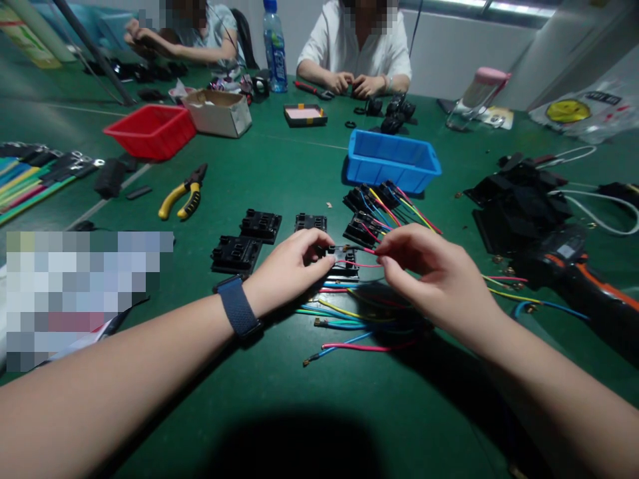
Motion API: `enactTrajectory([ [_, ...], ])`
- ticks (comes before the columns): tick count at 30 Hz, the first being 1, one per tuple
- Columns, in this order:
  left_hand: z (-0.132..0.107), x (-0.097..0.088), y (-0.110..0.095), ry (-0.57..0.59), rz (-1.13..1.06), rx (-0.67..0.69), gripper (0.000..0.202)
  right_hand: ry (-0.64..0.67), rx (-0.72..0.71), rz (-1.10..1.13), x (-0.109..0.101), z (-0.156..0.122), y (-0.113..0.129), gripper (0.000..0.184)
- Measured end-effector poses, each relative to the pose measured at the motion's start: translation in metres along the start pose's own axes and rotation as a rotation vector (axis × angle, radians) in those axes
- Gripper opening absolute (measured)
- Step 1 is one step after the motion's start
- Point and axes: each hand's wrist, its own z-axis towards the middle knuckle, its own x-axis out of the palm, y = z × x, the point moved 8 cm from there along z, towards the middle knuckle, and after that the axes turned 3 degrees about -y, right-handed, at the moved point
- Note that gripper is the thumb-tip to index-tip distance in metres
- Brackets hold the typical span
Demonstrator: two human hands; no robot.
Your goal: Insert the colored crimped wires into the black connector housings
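Note:
My left hand (298, 263), a dark watch band on its wrist, is closed on the left edge of a black plastic socket module (344, 271). Between the thumb and fingers of my right hand (424, 266) is a red wire (369, 251), whose left end reaches over that module. Just behind my left hand lies another black module (310, 221), and two more, a front one (234, 254) and a back one (260, 226), lie to its left. Several modules with coloured wires (367, 226) sit beyond my right hand. Loose coloured wires (349, 322) are spread in front of both hands.
Yellow-handled pliers (184, 193) lie at left, near a red bin (152, 133) and a white box (219, 113). A blue bin (394, 163) stands ahead. At right are black parts (519, 199) and an orange-black tool (589, 286). Two people sit across the table.

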Motion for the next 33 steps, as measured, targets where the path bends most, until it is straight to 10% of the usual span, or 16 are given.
enactTrajectory([
  [33,-0.003,0.0,-0.009,-0.026,0.142,0.128,0.027,-0.075,-0.011,-0.227,0.02,-0.001,-0.032,0.007],
])
